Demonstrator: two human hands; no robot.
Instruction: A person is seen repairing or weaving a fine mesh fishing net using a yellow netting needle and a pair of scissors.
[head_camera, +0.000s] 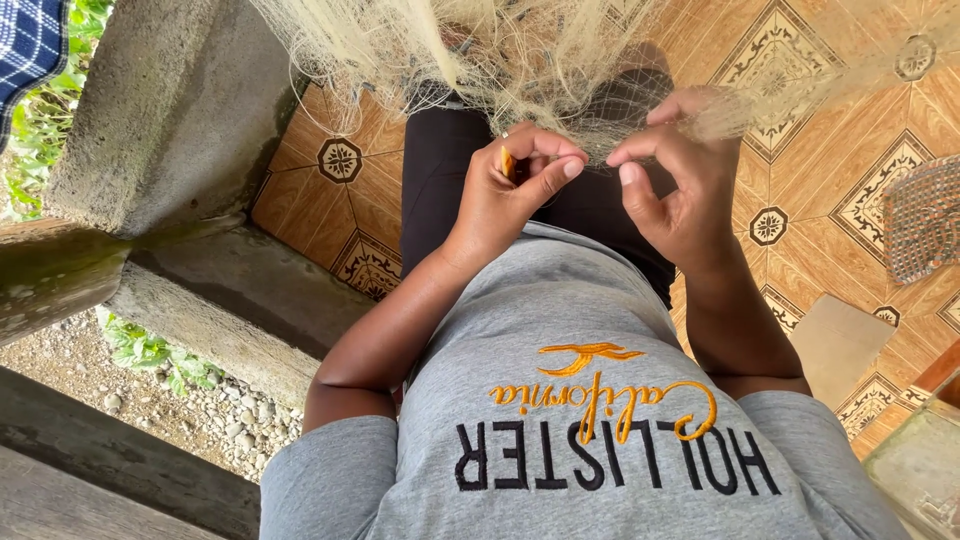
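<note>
this looks like a porch or open veranda of a home, at the edge of the outdoors. the floor (850, 130) is covered with glossy orange-brown tiles that carry dark ornamental diamonds, the kind used in a house entrance. on the left a rough concrete pillar (170, 110) and a low concrete wall (220, 300) close the tiled area, and a weathered wooden rail (90, 440) runs below them. beyond this border there is gravel ground (200, 410) with small green plants (40, 120), so the place is open to a yard. a pale fishing net (500, 50) hangs over the tiles, which suggests handwork done at home.
</note>
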